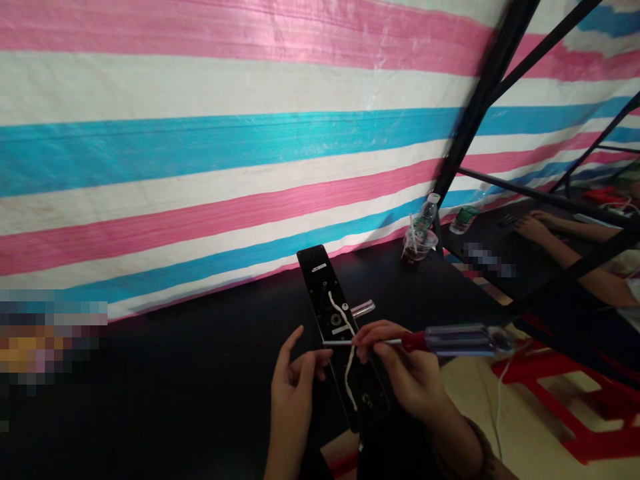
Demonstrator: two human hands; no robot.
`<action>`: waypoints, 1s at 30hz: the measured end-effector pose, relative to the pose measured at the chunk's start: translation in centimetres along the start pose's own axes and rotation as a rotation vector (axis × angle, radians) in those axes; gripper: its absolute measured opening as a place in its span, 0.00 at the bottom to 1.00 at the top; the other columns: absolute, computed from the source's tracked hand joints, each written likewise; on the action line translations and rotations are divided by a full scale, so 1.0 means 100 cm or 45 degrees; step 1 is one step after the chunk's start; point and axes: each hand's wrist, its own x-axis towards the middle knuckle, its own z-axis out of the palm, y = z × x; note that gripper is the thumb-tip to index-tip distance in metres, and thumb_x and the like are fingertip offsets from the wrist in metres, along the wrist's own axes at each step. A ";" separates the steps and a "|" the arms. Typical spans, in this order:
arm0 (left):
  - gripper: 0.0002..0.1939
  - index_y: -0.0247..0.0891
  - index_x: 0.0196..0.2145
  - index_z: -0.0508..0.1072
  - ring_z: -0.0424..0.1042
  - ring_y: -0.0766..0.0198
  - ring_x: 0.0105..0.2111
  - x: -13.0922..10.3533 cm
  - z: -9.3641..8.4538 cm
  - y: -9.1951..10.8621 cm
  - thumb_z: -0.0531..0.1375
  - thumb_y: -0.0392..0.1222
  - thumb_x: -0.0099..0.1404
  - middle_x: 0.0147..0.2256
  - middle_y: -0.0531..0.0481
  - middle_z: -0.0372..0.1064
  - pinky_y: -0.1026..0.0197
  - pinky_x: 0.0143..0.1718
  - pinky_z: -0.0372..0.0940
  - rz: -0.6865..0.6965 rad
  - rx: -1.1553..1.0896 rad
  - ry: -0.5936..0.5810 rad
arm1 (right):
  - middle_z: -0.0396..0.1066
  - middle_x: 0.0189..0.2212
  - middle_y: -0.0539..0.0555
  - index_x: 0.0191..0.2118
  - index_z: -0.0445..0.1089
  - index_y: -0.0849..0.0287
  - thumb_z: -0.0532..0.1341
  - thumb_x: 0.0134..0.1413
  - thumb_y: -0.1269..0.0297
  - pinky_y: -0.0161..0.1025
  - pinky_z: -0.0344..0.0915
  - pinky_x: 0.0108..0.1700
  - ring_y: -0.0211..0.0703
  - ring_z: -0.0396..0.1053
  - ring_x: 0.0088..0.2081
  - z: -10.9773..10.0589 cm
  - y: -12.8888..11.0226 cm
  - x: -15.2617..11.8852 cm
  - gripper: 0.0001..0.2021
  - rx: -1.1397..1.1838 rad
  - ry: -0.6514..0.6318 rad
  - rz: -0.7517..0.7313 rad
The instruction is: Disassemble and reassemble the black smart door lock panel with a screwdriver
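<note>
A long black panel (pixel 325 303) lies aslant on the black table, with small white labels, a round fitting and a wavy whitish cord (pixel 349 373) along it. My right hand (pixel 400 363) is closed on a screwdriver (pixel 455 339) with a clear purplish handle and a red collar. Its thin metal shaft points left across the panel, and the tip is at the panel's left edge. My left hand (pixel 297 373) is beside that edge, fingers apart, the index finger raised and other fingertips close to the screwdriver tip. Whether those fingertips touch the panel, I cannot tell.
A small clear-and-pink item (pixel 363 309) lies right of the panel. Farther back stand a plastic cup (pixel 419 245) and bottle (pixel 430 208) beside a black metal frame (pixel 470 127). A co-worker's hands (pixel 537 227) rest on the neighbouring table. A red stool (pixel 575 400) stands at right.
</note>
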 end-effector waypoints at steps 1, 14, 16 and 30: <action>0.34 0.36 0.58 0.66 0.73 0.62 0.29 0.005 0.004 -0.003 0.64 0.57 0.59 0.31 0.47 0.76 0.60 0.32 0.68 0.051 0.062 0.050 | 0.75 0.36 0.55 0.41 0.73 0.54 0.55 0.66 0.66 0.43 0.71 0.43 0.44 0.74 0.40 0.002 0.006 0.006 0.09 -0.041 0.038 -0.039; 0.33 0.35 0.57 0.66 0.78 0.55 0.36 0.016 0.024 -0.039 0.62 0.57 0.59 0.36 0.44 0.77 0.56 0.37 0.71 -0.005 0.218 -0.035 | 0.74 0.39 0.55 0.43 0.72 0.53 0.54 0.66 0.65 0.42 0.69 0.45 0.43 0.73 0.40 0.012 0.051 0.028 0.09 -0.338 -0.074 -0.065; 0.33 0.35 0.57 0.67 0.78 0.56 0.35 0.017 0.024 -0.039 0.62 0.58 0.59 0.36 0.45 0.77 0.57 0.36 0.70 -0.007 0.209 -0.032 | 0.74 0.40 0.55 0.44 0.72 0.53 0.53 0.67 0.65 0.42 0.69 0.45 0.43 0.73 0.40 0.012 0.053 0.028 0.10 -0.367 -0.095 -0.064; 0.37 0.33 0.62 0.66 0.78 0.54 0.37 0.009 0.032 -0.052 0.61 0.58 0.61 0.37 0.44 0.78 0.57 0.38 0.71 0.067 0.309 0.109 | 0.78 0.36 0.55 0.37 0.76 0.55 0.58 0.62 0.68 0.39 0.71 0.39 0.44 0.76 0.36 0.016 0.034 0.059 0.08 -0.523 -0.291 -0.149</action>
